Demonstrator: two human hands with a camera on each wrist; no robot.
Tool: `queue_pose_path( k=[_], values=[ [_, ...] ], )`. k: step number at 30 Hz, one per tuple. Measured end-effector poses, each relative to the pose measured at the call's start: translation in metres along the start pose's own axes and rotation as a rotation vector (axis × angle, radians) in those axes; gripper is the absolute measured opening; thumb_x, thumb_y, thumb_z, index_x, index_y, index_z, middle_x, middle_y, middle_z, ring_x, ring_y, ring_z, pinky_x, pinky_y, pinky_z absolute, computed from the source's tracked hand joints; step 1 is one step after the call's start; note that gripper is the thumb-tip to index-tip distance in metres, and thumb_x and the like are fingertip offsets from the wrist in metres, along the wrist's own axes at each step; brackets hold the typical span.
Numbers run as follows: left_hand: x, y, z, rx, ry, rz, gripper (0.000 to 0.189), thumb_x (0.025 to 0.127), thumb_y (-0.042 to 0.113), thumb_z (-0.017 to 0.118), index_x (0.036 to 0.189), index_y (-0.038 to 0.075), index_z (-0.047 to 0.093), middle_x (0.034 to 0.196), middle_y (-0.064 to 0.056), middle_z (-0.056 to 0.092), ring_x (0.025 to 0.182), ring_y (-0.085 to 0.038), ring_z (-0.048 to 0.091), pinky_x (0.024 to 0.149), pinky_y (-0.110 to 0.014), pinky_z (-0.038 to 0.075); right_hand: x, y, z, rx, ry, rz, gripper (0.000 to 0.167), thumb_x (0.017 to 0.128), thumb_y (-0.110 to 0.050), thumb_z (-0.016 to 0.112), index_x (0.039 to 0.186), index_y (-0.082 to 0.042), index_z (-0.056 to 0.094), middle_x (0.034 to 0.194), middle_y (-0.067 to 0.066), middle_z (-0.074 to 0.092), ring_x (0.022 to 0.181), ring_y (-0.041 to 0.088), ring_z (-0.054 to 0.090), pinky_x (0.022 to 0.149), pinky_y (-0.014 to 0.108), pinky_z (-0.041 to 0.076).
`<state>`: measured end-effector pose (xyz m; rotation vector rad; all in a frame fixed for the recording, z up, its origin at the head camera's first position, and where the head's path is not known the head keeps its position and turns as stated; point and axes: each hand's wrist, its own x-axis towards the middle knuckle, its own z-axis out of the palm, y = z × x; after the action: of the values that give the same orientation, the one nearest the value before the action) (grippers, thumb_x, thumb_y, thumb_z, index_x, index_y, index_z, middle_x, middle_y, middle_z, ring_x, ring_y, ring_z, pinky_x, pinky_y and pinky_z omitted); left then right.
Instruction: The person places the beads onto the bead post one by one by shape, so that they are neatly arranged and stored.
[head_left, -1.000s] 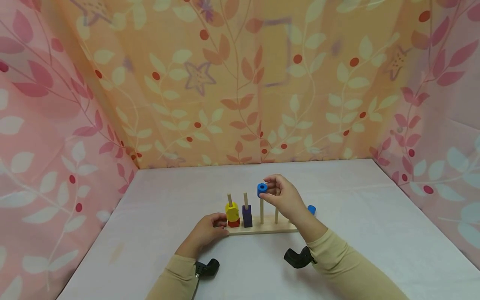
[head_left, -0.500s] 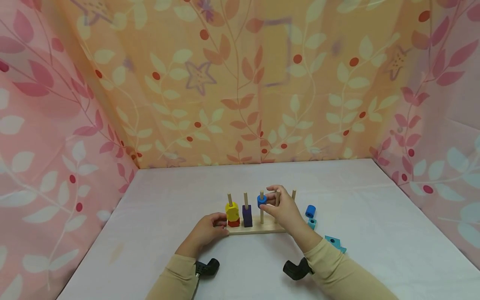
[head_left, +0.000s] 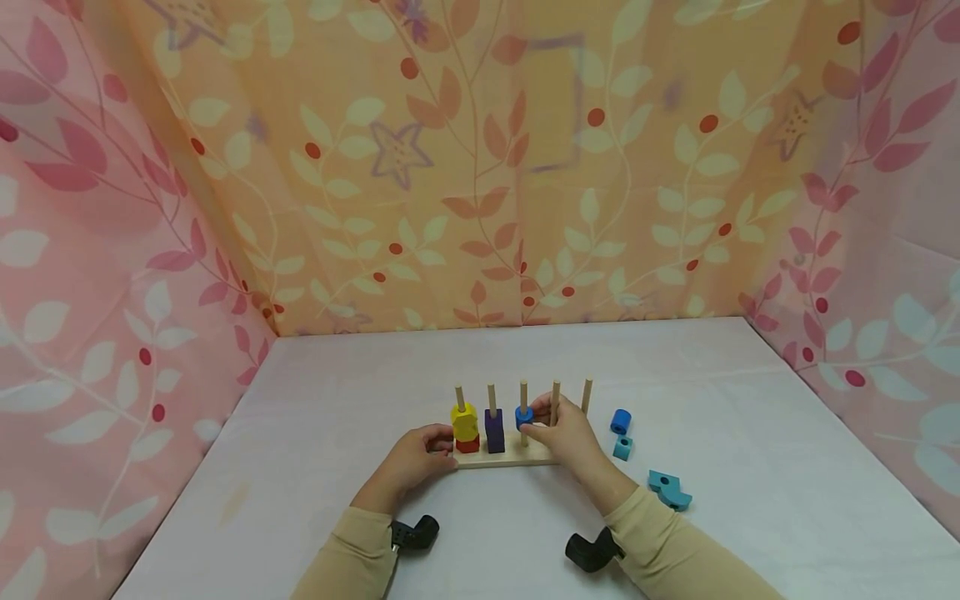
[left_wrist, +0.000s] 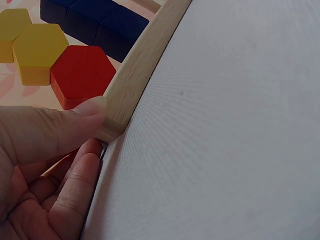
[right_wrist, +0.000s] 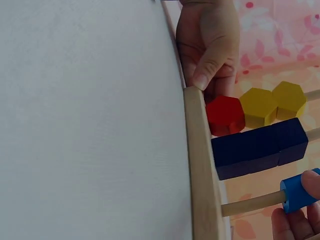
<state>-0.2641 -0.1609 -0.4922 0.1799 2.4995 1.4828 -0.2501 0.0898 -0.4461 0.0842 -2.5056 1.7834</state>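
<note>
A wooden peg stacker with a row of upright pegs stands on the table. My left hand grips its left end, thumb on the edge of the base in the left wrist view. Between thumb and fingers, my right hand pinches a blue cylinder block that is threaded partway down the third peg, with bare peg below it. On the first peg, yellow hexagon blocks sit above a red hexagon block. Dark blue square blocks fill the lower second peg. The two right pegs hold no blocks.
Right of the stacker lie a loose blue cylinder and a small teal block. Nearer the right sleeve are more teal pieces. Black wrist cameras jut from both sleeves. Patterned cloth walls surround the table.
My right hand has moved down, sliding the blue cylinder block from the third peg's top to partway down it. The teal pieces have come into sight. My left hand stays put.
</note>
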Motion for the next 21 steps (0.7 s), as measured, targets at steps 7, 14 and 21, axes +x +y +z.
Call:
queue_pose_path(
  k=[7, 14, 21],
  values=[
    [0.001, -0.001, 0.001, -0.004, 0.000, 0.008, 0.044, 0.073, 0.013, 0.076, 0.114, 0.009, 0.060, 0.100, -0.001, 0.063, 0.093, -0.016, 0.056, 0.085, -0.038, 0.046, -0.001, 0.012, 0.003, -0.020, -0.022, 0.070, 0.026, 0.073, -0.003, 0.074, 0.092, -0.004, 0.056, 0.086, 0.004, 0.063, 0.082, 0.016, 0.061, 0.076, 0.032, 0.049],
    [0.000, -0.002, 0.000, -0.010, 0.000, 0.005, 0.044, 0.073, 0.014, 0.076, 0.114, 0.009, 0.060, 0.098, 0.000, 0.062, 0.092, -0.016, 0.055, 0.084, -0.037, 0.046, -0.002, 0.018, 0.004, -0.017, -0.038, 0.068, 0.026, 0.072, 0.000, 0.073, 0.091, -0.004, 0.056, 0.084, 0.004, 0.062, 0.077, 0.014, 0.059, 0.071, 0.029, 0.050],
    [0.000, -0.002, 0.000, -0.010, 0.003, -0.005, 0.044, 0.074, 0.014, 0.075, 0.115, 0.011, 0.060, 0.100, 0.000, 0.062, 0.094, -0.016, 0.055, 0.086, -0.038, 0.045, -0.002, 0.020, 0.005, -0.036, -0.041, 0.068, 0.025, 0.073, 0.001, 0.073, 0.092, -0.004, 0.057, 0.086, 0.005, 0.062, 0.079, 0.015, 0.060, 0.074, 0.030, 0.050]
  ],
)
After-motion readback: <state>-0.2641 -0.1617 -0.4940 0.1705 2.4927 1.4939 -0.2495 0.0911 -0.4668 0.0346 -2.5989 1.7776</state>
